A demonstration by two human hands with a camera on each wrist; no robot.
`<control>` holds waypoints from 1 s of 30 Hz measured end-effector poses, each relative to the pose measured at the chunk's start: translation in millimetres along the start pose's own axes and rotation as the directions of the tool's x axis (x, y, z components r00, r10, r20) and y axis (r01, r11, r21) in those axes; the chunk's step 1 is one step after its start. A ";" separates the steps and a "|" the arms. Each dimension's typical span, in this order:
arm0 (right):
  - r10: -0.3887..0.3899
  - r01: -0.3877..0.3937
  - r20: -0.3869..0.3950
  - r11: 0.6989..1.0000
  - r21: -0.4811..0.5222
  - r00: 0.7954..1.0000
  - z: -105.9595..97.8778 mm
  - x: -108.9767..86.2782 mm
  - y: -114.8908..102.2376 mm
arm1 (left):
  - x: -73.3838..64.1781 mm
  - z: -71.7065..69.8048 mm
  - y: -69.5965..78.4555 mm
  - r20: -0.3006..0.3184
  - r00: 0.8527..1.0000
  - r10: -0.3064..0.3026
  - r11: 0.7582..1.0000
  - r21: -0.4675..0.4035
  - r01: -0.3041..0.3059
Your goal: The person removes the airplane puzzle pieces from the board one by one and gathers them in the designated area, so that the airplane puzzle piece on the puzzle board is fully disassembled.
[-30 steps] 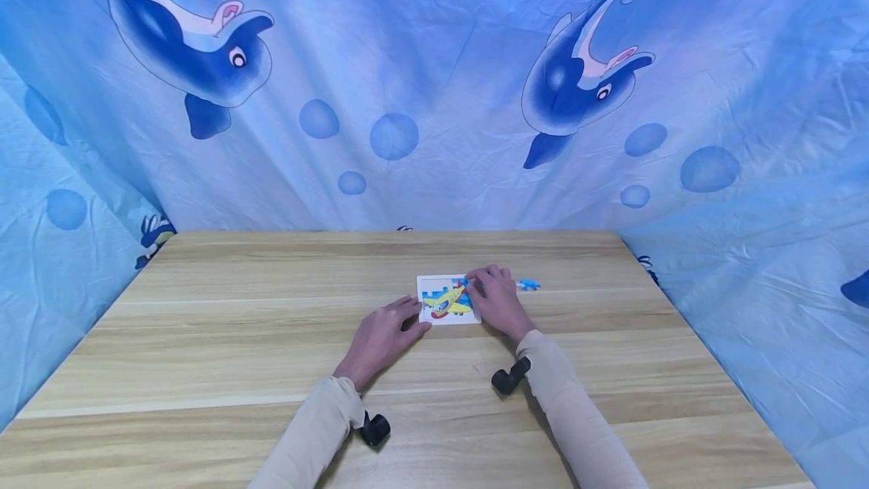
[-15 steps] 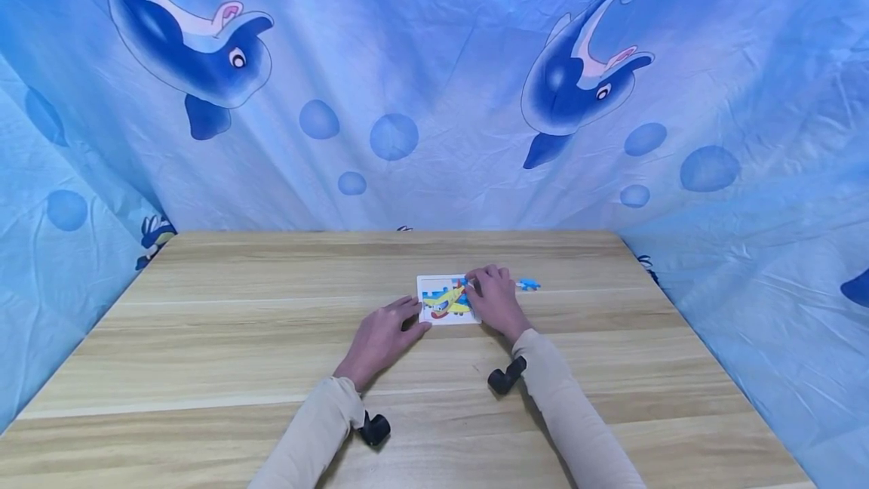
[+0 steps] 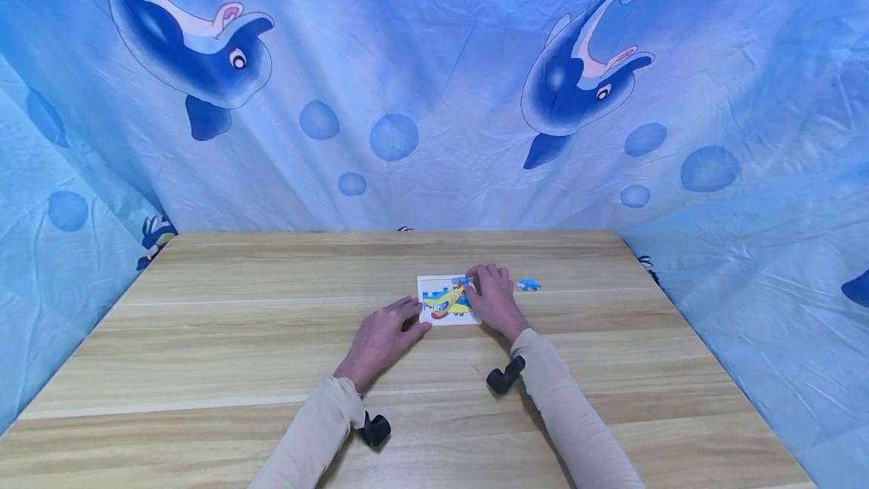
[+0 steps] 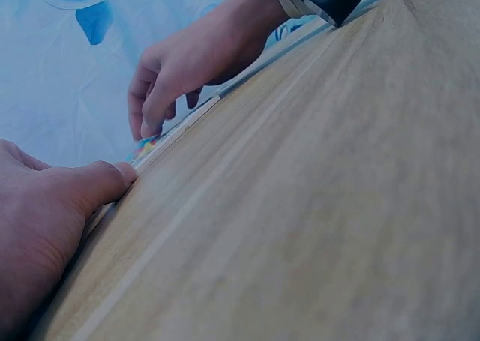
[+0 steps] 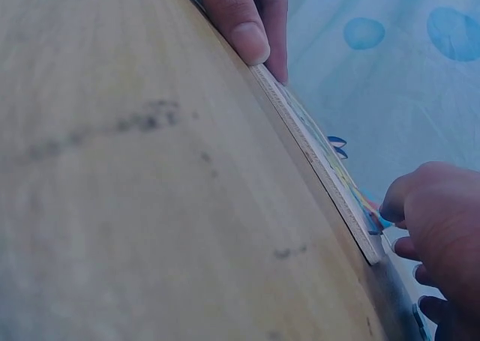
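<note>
A small white-framed jigsaw puzzle board [image 3: 428,317] with a yellow airplane picture lies flat on the table in the head view. My left hand [image 3: 382,338] holds its near left corner, thumb on the front edge and fingers at the left side. Over the board's right side, my right hand [image 3: 498,299] pinches a puzzle piece [image 5: 383,222], mostly hidden by the fingers, with some red and blue showing. In the left wrist view, the right hand's fingertips point down at the board. Bare white backing shows at the board's upper left.
Loose blue puzzle pieces [image 3: 529,284] lie on the table just right of my right hand. The wood-grain table [image 3: 204,345] stretches around the board. A blue curtain with dolphins [image 3: 441,81] hangs behind and at both sides. Black wrist cameras [image 3: 505,376] sit on both sleeves.
My right hand and wrist have shifted very slightly left at the board's right side. The left hand and the board stay in place.
</note>
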State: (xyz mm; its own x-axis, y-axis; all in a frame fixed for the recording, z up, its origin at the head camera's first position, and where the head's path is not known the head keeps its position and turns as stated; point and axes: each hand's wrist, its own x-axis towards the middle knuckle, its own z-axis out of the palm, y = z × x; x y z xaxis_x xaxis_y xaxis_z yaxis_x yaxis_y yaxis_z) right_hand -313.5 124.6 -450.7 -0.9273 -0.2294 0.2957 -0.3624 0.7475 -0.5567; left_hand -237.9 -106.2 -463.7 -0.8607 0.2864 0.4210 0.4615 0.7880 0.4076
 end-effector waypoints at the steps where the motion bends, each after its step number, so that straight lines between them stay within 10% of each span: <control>1: 0.000 0.000 -0.002 1.000 0.005 1.000 0.1 0.1 0.1 | 0.0 0.0 0.1 0.000 1.000 0.000 1.000 0.001 0.000; 30: -0.019 0.022 -0.015 0.986 0.167 1.000 1.7 2.7 0.5 | -0.1 0.2 -0.2 -0.005 1.000 0.007 1.000 0.003 -0.007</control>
State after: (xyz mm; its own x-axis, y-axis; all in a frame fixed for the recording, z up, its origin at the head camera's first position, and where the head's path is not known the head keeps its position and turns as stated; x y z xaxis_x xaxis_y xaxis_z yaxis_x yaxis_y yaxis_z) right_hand -316.4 123.3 -451.5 -0.9186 -0.2342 0.3182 -0.3928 0.6280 -0.6718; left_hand -237.9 -106.3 -464.0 -0.8562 0.2890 0.4282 0.4668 0.7878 0.4019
